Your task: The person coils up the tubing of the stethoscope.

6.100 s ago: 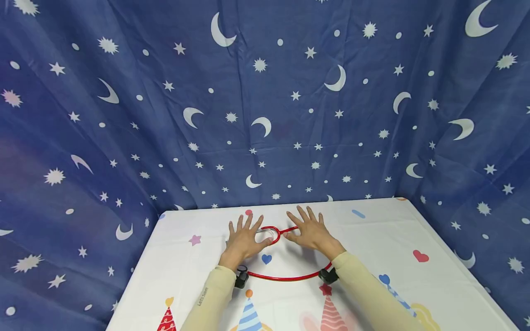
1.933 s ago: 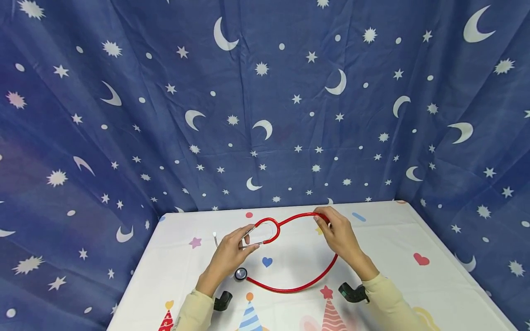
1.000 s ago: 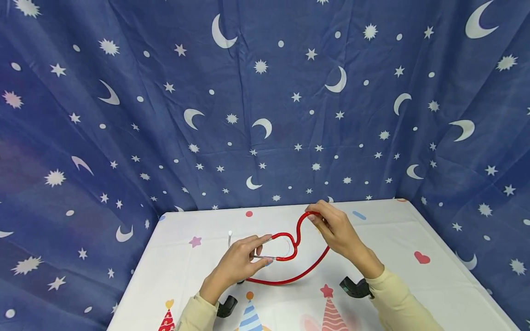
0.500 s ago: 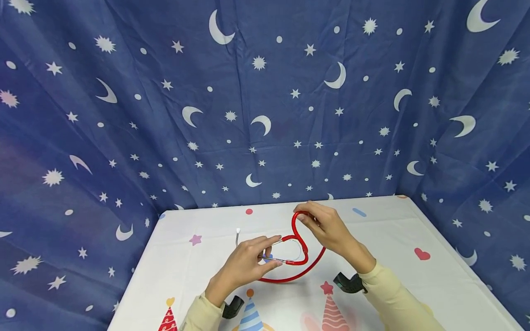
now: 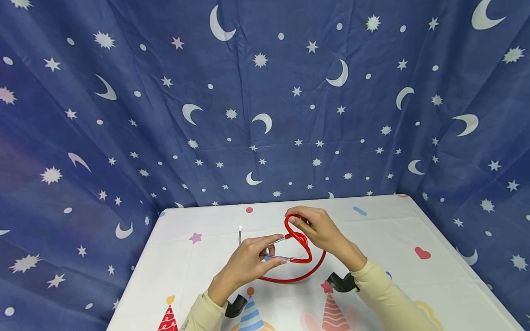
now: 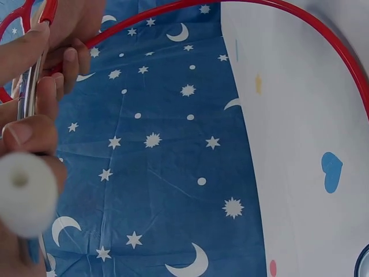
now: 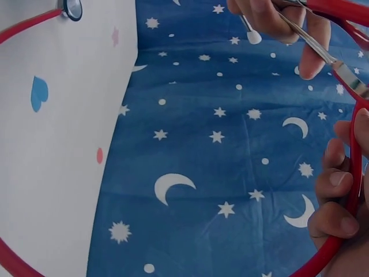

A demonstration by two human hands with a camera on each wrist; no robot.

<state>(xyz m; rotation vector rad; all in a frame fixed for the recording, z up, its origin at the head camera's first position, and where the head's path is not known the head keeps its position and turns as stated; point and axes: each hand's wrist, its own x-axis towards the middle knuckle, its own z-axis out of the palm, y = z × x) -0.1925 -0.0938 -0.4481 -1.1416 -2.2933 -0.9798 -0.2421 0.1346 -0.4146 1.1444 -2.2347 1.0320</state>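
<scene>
Both hands hold a red stethoscope above the table. My left hand [image 5: 246,259] grips its metal ear tubes [image 5: 276,257] between thumb and fingers. A white ear tip [image 5: 240,228] sticks out beyond that hand and looms close in the left wrist view. My right hand [image 5: 320,230] pinches the red tubing [image 5: 288,230], bent in a loop over the forked part near the ear tubes. From there the rest of the tubing hangs in a curve low over the tabletop. The chest piece [image 7: 72,8] shows in the right wrist view; in the head view the left hand hides it.
A white tablecloth [image 5: 455,285] printed with party hats, hearts and stars covers the table. Behind and beside it hangs a blue curtain [image 5: 290,124] with moons and stars. A black wrist camera [image 5: 341,282] sits under the right wrist, another [image 5: 236,306] under the left.
Earliest, both hands were spread over the stethoscope on the table. They took hold and lifted it; the right hand then moved left, folding the tubing toward the ear tubes, while the left shifted right.
</scene>
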